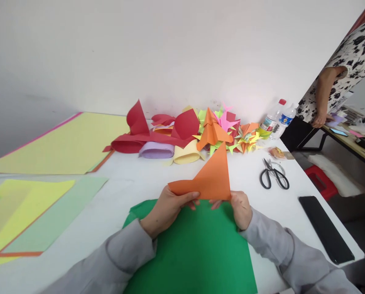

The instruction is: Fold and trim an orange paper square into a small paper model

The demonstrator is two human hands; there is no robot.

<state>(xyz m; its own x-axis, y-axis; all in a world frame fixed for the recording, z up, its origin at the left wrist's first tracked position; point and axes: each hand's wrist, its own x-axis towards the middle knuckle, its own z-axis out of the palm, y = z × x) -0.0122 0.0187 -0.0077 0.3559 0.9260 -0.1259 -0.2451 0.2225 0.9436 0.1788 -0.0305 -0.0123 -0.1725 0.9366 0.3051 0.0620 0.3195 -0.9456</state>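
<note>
An orange sheet of paper (213,175), folded with a tall point at its upper right, is held up between my two hands. My left hand (173,204) grips its lower left edge, thumb in front and fingers behind. At the lower right corner, my right hand (239,206) pinches it, some of its fingers hidden behind the paper. Below both hands a large green sheet of paper (201,249) lies on the white table (115,216).
Red paper shapes (139,141) and an orange folded paper piece (213,128) stand by the wall. Scissors (272,175), a black phone-like slab (325,228) and plastic bottles (274,116) are on the right. Yellow sheets (54,143) lie left. Another person (338,73) stands at far right.
</note>
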